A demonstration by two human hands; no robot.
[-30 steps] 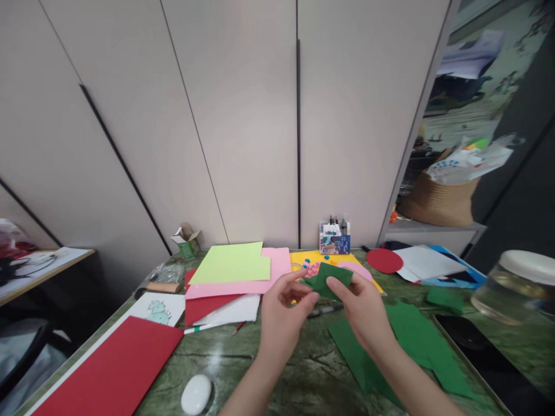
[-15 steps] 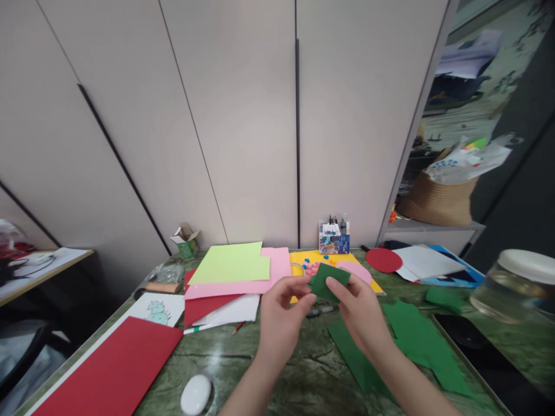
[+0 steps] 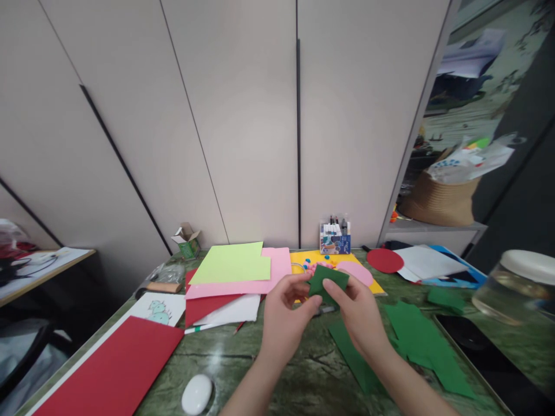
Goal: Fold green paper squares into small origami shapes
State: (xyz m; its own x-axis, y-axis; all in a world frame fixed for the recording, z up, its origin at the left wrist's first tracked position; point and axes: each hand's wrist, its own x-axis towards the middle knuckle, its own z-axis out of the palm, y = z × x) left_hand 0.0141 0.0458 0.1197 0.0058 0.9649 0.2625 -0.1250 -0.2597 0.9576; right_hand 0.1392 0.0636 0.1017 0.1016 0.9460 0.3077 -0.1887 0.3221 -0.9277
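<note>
A small piece of dark green paper [image 3: 323,279], square in outline, is held up above the table between both hands. My right hand [image 3: 358,303] pinches it, thumb lying across its near face. My left hand [image 3: 288,303] has thumb and fingertips closed at the paper's left edge. The fingers behind the paper are hidden. Beneath my right forearm lies a sheet of green paper [image 3: 353,355], and right of it are larger cut green pieces [image 3: 420,341]. Part of a pen [image 3: 326,310] shows on the table behind the hands.
A black phone [image 3: 485,358] and a lidded clear jar [image 3: 507,292] stand right. Left are a red sheet [image 3: 113,364], a white oval object [image 3: 196,394] and stacked coloured paper [image 3: 234,263]. Behind are a marker box [image 3: 335,238], a red circle [image 3: 385,261] and yellow paper [image 3: 359,254].
My left thumb has moved slightly right onto the lower left edge of the green paper. The paper has tilted a little; otherwise the scene stays the same.
</note>
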